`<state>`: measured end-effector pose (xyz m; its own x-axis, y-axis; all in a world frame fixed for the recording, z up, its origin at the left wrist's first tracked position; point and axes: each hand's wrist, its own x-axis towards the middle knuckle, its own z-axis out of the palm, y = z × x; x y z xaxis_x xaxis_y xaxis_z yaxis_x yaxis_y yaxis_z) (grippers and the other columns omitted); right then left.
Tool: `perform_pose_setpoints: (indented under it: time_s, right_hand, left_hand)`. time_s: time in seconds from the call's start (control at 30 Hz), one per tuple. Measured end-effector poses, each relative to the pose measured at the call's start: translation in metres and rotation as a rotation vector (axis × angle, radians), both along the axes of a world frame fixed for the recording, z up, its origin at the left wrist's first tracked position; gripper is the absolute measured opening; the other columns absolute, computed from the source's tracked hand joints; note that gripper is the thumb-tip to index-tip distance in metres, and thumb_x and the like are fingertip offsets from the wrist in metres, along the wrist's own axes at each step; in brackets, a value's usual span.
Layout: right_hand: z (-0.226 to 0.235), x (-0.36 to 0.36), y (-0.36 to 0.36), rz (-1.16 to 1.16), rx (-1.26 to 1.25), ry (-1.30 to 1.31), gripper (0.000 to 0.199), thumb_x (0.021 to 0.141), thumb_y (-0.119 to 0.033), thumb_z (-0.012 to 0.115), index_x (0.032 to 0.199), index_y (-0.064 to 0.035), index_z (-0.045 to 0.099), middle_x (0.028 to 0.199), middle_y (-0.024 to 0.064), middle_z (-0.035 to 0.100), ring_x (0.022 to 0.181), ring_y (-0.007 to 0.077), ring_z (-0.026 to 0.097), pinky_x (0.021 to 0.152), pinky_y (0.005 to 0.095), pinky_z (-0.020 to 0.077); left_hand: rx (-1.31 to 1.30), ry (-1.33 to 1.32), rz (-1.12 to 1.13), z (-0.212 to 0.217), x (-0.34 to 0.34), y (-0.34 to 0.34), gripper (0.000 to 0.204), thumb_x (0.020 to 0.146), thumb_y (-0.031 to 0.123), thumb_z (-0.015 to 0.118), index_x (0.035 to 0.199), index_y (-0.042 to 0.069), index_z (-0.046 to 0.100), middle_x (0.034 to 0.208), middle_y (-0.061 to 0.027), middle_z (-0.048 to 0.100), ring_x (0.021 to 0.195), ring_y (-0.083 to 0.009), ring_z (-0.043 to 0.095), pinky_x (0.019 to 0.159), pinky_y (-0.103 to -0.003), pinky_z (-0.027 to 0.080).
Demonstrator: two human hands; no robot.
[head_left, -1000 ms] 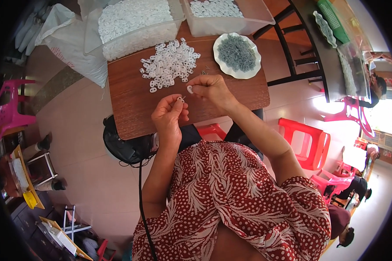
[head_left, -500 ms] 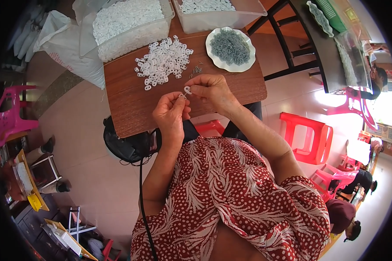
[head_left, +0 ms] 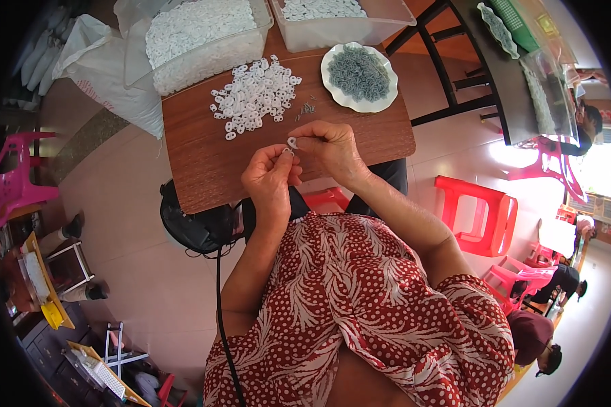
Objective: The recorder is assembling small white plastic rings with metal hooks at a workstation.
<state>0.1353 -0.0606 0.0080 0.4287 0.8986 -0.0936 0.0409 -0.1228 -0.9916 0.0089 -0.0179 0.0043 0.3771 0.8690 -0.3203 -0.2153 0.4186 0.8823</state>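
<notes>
Above the near edge of the brown table [head_left: 210, 173], my two hands meet fingertip to fingertip. My right hand [head_left: 337, 154] pinches a small white plastic piece with a hole [head_left: 292, 142] between thumb and forefinger. Just below it, my left hand [head_left: 270, 182] pinches another small white piece [head_left: 288, 152], mostly covered by the fingers. Whether the two pieces touch is too small to tell. Beyond my hands lies a loose heap of white two-hole pieces [head_left: 258, 95]. A few small grey pins [head_left: 307, 108] are scattered to its right.
A scalloped white plate [head_left: 337, 97] full of grey pins stands at the table's right. Behind are two clear bins [head_left: 210, 64] [head_left: 339, 34] of white pieces. A white sack [head_left: 125, 95] leans at the left. A red stool [head_left: 478, 214] stands on the right; a black bag [head_left: 190, 224] hangs below the table.
My hands have shifted very slightly, the left a little to the right, and the two white pieces are a bit closer together. Both pinches are kept.
</notes>
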Motion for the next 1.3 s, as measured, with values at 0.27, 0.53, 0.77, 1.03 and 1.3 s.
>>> perform_pose_setpoints:
  time_s: [0.27, 0.53, 0.77, 1.03, 1.3]
  right_hand:
    - [0.001, -0.003, -0.007, -0.052, 0.037, -0.113, 0.012, 0.080, 0.001, 0.060, 0.091, 0.0006, 0.066, 0.082, 0.0031, 0.064, 0.074, 0.0071, 0.057, 0.065, 0.0207, 0.0480]
    - [0.003, -0.003, -0.008, -0.066, -0.021, 0.080, 0.012, 0.081, 0.000, 0.059, 0.092, 0.0013, 0.066, 0.082, 0.0030, 0.064, 0.074, 0.0072, 0.058, 0.064, 0.0208, 0.0487]
    - [0.012, -0.006, -0.006, -0.098, -0.138, 0.385, 0.011, 0.082, -0.002, 0.060, 0.091, 0.0008, 0.066, 0.081, 0.0032, 0.064, 0.070, 0.0066, 0.058, 0.060, 0.0188, 0.0481]
    - [0.000, -0.014, -0.007, -0.091, -0.036, 0.071, 0.011, 0.080, -0.002, 0.061, 0.089, 0.0024, 0.065, 0.079, 0.0052, 0.065, 0.072, 0.0084, 0.058, 0.063, 0.0222, 0.0485]
    - [-0.007, -0.015, -0.009, -0.101, 0.027, 0.073, 0.010, 0.079, -0.001, 0.061, 0.088, 0.0029, 0.065, 0.080, 0.0084, 0.064, 0.074, 0.0122, 0.060, 0.066, 0.0250, 0.0487]
  left_hand:
    - [0.024, -0.012, 0.002, 0.002, 0.000, -0.004, 0.009, 0.084, 0.004, 0.059, 0.090, -0.003, 0.060, 0.072, -0.0084, 0.062, 0.054, -0.0105, 0.057, 0.044, -0.021, 0.047]
    - [0.008, 0.041, -0.005, 0.008, 0.001, -0.003, 0.007, 0.083, 0.003, 0.059, 0.088, -0.003, 0.061, 0.070, -0.0079, 0.062, 0.051, -0.0101, 0.056, 0.042, -0.021, 0.046]
    - [-0.013, 0.029, 0.010, 0.007, -0.001, -0.002, 0.007, 0.082, 0.002, 0.060, 0.087, -0.002, 0.061, 0.069, -0.0077, 0.062, 0.050, -0.0098, 0.055, 0.041, -0.021, 0.045]
    - [0.021, 0.011, 0.023, 0.005, 0.000, -0.004, 0.006, 0.084, 0.004, 0.061, 0.083, -0.002, 0.059, 0.068, -0.0041, 0.060, 0.051, -0.0057, 0.052, 0.042, -0.018, 0.042]
    - [0.048, -0.002, 0.010, 0.001, -0.001, -0.005, 0.007, 0.085, 0.002, 0.059, 0.089, -0.003, 0.060, 0.071, -0.0050, 0.061, 0.053, -0.0069, 0.055, 0.043, -0.019, 0.043]
